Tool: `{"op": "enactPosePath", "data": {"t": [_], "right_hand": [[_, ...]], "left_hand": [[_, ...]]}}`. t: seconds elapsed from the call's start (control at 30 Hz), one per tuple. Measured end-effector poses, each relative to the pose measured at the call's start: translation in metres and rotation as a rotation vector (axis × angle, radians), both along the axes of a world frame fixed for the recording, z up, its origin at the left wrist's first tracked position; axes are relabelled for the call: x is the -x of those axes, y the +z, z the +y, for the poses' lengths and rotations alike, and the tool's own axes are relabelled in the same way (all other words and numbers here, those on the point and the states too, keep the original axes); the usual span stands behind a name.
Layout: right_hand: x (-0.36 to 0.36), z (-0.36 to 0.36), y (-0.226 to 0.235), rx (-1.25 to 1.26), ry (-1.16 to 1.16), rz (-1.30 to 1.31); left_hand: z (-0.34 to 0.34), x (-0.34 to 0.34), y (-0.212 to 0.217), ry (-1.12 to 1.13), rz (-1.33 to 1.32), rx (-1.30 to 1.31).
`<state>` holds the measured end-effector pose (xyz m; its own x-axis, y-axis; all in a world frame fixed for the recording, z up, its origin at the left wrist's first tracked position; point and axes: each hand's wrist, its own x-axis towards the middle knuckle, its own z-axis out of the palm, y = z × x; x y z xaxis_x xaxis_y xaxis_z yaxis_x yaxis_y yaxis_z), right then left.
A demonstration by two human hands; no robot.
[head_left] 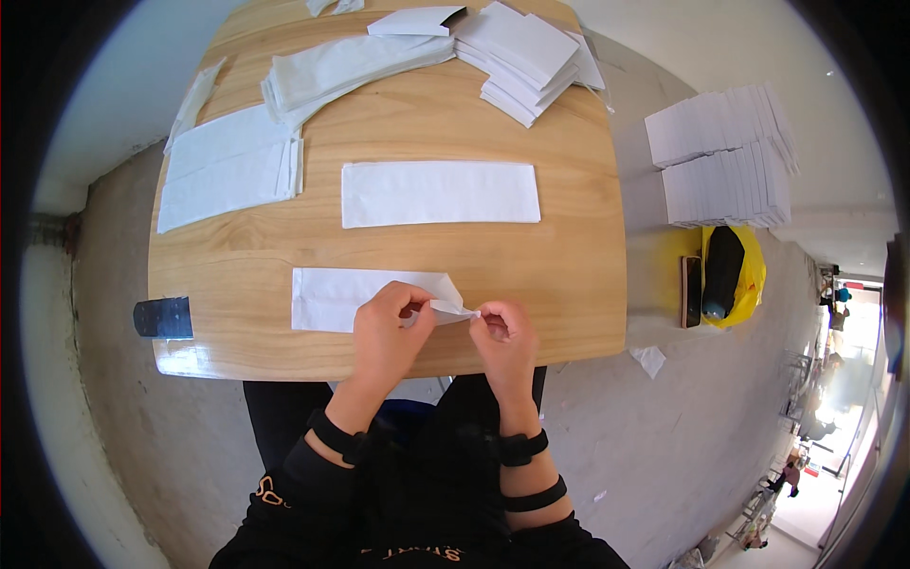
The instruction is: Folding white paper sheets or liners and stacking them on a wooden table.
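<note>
A long, flat white paper bag [325,300] lies near the table's front edge. Its right end is lifted and creased between my hands. The thumb and fingers of my left hand [387,330] pinch its paper a little left of that end. At the right tip, my right hand [507,343] pinches the folded corner. Farther back, a second flat white bag [440,193] lies alone on the wooden table [398,248], touched by neither hand.
Along the table's back and left are stacked white bags [227,166], more layered bags [355,71] and white folded cartons [521,52]. A dark strip [163,318] sits at the left edge. Right of the table are carton stacks [725,180], a yellow bag [754,284] and a phone [691,291].
</note>
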<state>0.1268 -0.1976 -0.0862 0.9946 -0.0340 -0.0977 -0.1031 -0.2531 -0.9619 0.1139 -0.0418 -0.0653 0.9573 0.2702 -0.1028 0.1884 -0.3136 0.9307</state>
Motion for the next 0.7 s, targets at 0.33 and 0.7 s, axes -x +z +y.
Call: {"op": "enactPosePath", "data": {"t": [0.33, 0.7], "right_hand": [[-0.002, 0.015, 0.015, 0.214, -0.022, -0.131], [-0.001, 0.007, 0.002, -0.011, -0.034, 0.045]], "left_hand": [[-0.004, 0.003, 0.005, -0.023, 0.095, 0.118], [0.009, 0.005, 0.004, 0.030, 0.044, 0.040]]}}
